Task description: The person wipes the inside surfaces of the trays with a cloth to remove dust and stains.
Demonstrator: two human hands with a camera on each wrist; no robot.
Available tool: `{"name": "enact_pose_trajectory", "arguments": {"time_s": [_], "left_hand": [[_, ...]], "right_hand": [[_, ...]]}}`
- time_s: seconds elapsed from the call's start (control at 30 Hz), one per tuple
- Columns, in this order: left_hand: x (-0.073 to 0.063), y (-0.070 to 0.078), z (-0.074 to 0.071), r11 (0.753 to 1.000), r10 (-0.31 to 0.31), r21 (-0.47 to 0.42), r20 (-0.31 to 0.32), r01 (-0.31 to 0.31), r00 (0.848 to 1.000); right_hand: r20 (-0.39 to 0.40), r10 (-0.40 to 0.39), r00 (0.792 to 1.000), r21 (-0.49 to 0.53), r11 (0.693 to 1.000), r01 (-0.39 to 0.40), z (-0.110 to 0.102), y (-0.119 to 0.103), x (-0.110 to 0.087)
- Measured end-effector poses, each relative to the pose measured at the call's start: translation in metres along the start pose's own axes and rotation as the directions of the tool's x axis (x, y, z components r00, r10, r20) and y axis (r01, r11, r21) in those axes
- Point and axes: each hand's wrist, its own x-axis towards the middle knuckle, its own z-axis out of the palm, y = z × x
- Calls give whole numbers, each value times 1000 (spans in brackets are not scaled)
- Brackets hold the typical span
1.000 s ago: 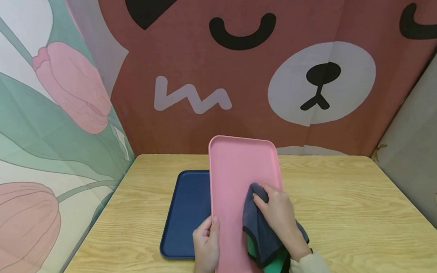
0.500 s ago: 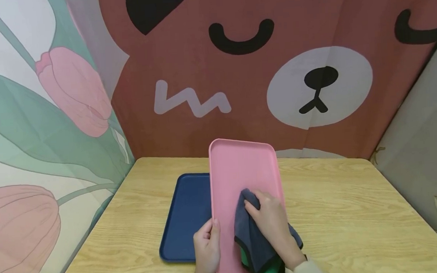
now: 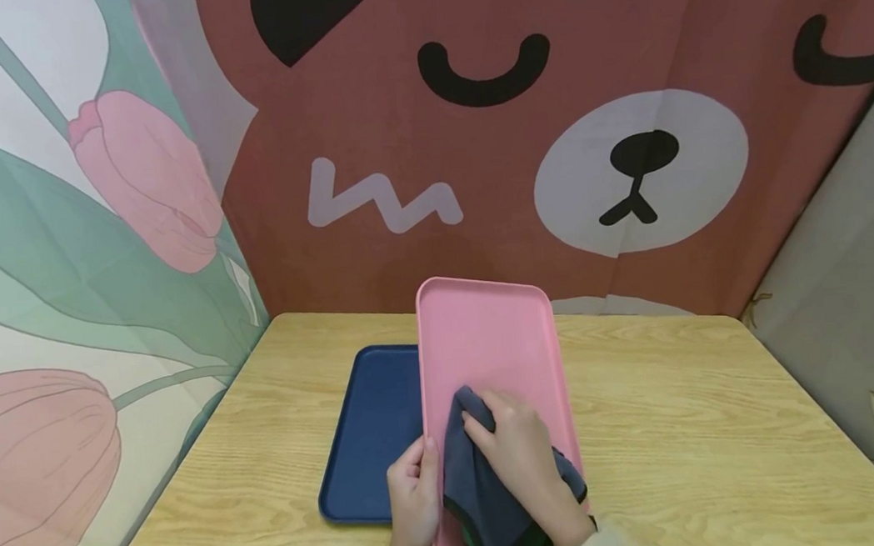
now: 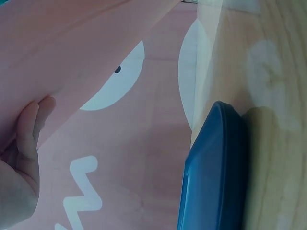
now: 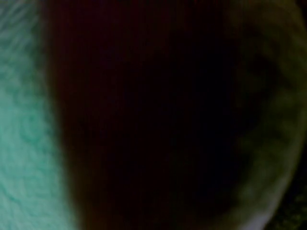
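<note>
Cloth (image 3: pixel 470 480) on the pink tray (image 3: pixel 486 337) is moving toward the surface's (image 3: pixel 680 433) left edge; right hand (image 3: pixel 519 452) is clamping fingers on cloth, left hand (image 3: pixel 415 493) on tray.

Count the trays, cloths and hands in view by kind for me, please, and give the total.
Trays: 2 (pink tray, blue tray)
Cloths: 1 (grey-and-green cloth)
Hands: 2 (left hand, right hand)
Total: 5

A cloth-walled tabletop nook, home or studio unclear; a cartoon-bear backdrop (image 3: pixel 368 127) hangs behind a wood-grain table (image 3: pixel 702 424); a tulip-print drape (image 3: pixel 67 245) flanks the left, a pale drape (image 3: pixel 851 281) the right.
</note>
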Motion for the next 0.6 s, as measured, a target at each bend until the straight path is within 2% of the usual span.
{"name": "enact_pose_trajectory", "arguments": {"time_s": [0.17, 0.37, 0.6], "left_hand": [[1, 0, 0, 1000, 5, -16, 5, -5, 1000], [3, -1, 1, 999, 23, 31, -10, -22, 1000], [1, -3, 1, 999, -13, 45, -16, 13, 1000]], "right_hand": [[-5, -50, 999, -6, 999, 50, 2, -8, -1], [-23, -153, 988, -5, 988, 153, 5, -14, -3], [-9, -137, 990, 1, 991, 137, 8, -16, -6]]}}
